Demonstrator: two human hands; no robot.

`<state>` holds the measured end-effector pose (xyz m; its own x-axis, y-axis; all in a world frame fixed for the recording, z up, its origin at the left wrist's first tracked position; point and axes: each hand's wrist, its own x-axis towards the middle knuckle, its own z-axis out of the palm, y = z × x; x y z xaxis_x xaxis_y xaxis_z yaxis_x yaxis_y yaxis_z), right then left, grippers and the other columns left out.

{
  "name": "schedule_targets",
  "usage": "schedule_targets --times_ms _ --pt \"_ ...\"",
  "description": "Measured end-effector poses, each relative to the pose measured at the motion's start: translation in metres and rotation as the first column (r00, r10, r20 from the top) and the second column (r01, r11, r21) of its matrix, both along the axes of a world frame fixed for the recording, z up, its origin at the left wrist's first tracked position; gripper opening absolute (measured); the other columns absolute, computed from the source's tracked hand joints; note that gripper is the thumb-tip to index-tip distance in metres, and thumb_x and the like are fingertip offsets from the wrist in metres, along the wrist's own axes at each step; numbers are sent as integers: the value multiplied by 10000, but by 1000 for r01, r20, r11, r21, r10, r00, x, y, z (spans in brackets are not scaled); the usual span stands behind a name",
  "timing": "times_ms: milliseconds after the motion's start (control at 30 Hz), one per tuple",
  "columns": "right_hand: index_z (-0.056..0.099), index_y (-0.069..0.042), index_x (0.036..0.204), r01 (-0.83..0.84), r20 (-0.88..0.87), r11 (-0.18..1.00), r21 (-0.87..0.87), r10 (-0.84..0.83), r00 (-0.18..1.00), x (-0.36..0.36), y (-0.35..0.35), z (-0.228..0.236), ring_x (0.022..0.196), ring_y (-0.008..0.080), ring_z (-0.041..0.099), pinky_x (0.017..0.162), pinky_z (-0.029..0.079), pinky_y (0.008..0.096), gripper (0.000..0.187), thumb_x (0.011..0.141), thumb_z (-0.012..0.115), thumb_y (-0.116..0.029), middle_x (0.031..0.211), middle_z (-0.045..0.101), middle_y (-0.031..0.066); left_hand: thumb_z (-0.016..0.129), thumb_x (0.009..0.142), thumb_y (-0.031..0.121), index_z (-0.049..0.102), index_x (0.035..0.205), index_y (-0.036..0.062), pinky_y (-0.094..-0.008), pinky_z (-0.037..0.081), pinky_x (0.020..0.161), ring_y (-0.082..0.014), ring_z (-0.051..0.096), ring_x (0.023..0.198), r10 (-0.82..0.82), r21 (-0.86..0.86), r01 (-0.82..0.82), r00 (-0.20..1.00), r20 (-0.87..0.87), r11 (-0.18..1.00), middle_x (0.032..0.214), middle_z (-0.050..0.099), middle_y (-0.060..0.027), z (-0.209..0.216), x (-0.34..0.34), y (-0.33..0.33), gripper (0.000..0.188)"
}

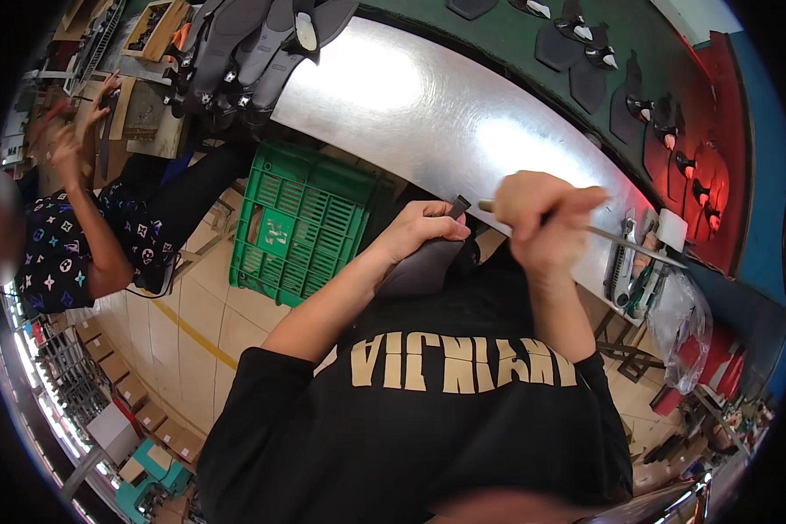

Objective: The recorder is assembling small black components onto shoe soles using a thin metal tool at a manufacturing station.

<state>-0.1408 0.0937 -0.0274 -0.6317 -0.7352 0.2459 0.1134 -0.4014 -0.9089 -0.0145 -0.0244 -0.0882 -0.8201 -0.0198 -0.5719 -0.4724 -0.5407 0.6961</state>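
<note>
My left hand (424,229) is closed on a dark grey shoe piece (421,269), held low in front of my black shirt. A short dark strap end (459,206) sticks up past the fingertips. To the right, my right hand (546,223), smeared by motion, grips a long thin tool (633,244). Its slim metallic length points right, and a small tan end shows at the left of the fist, close to the strap end. The tool's exact kind cannot be made out. Both hands are at the near edge of the metal-topped bench (428,113).
A green plastic crate (301,227) stands left of my hands. Dark sandals (244,65) are piled at the bench's left end. More shoe parts (576,65) line the green conveyor belt, running into a red-lit opening. Hand tools (624,271) lie at right. A co-worker (87,227) sits at left.
</note>
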Motion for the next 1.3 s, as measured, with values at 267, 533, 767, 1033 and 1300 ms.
schedule_targets --times_ms 267,533,767,1033,1300 --pt "474 -26 582 -46 -39 990 -134 41 998 -6 -3 15 492 128 410 468 302 277 689 1055 261 -480 543 463 36 680 784 183 623 820 10 -195 444 731 -74 594 756 32 43 -32 999 2 999 796 616 -10 -3 2 -2 185" --pt "481 -11 586 -25 -42 996 -84 21 999 -8 -6 13 490 134 436 467 315 263 675 1058 284 -451 543 464 42 677 787 177 654 870 -11 -205 475 755 -92 650 842 14 14 -15 999 33 1000 869 686 -59 -2 -1 -2 207" --pt "476 -20 582 112 -91 982 153 -99 991 -5 -21 -16 484 114 406 476 312 263 688 1062 258 -462 543 457 20 631 777 195 625 866 27 -213 448 716 -85 592 754 18 -60 -18 1000 5 998 816 621 -23 5 -1 6 190" --pt "466 -36 561 84 -99 964 252 -60 993 3 -25 -9 490 103 412 474 316 258 714 1056 224 -490 522 439 20 697 780 184 663 856 -22 -202 460 723 -84 630 773 33 -58 -32 999 22 998 818 678 -43 5 -3 1 222" --pt "467 -38 578 102 -71 971 215 -89 994 -5 -20 -11 518 86 406 496 311 251 690 1054 267 -494 538 442 -3 686 788 175 670 916 -50 -220 487 782 -117 665 832 48 -58 -47 999 12 997 862 702 -82 2 -1 5 260"
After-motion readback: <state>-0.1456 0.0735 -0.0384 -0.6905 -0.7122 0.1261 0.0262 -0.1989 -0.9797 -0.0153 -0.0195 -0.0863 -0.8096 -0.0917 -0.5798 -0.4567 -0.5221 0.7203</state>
